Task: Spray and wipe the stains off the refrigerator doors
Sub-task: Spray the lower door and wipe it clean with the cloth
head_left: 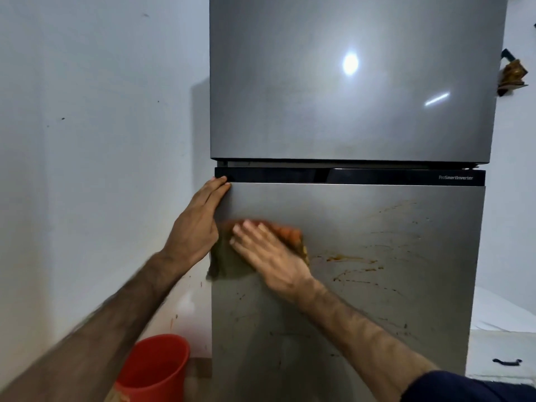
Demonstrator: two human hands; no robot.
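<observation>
1. The refrigerator (348,198) stood upright against a white wall (101,140), its long axis vertical. The upper door (348,82) faced the camera and looked largely clean.
2. The lower door (377,271) sat below a black trim strip (348,176) and carried orange-brown stains (352,260) streaked across its middle and right, with fainter marks lower down.
3. The left arm reached up from the lower left. The left hand (197,224) lay along the left edge of the lower door, fingers straight and together, fingertips touching the left end of the trim strip.
4. The right arm, in a dark sleeve (464,387), reached up from the lower right. The right hand (266,253) pressed flat on a cloth (232,253), fingers straight and slightly apart, pointing up and left; the hand was motion-blurred.
5. The cloth, orange and dark green, lay against the upper left of the lower door, just beside the left hand and left of the heaviest stains.
6. A red bucket (153,369) stood on the floor beside the refrigerator's left side, under the left forearm.
7. A white cabinet (499,352) with a dark handle stood to the right.
</observation>
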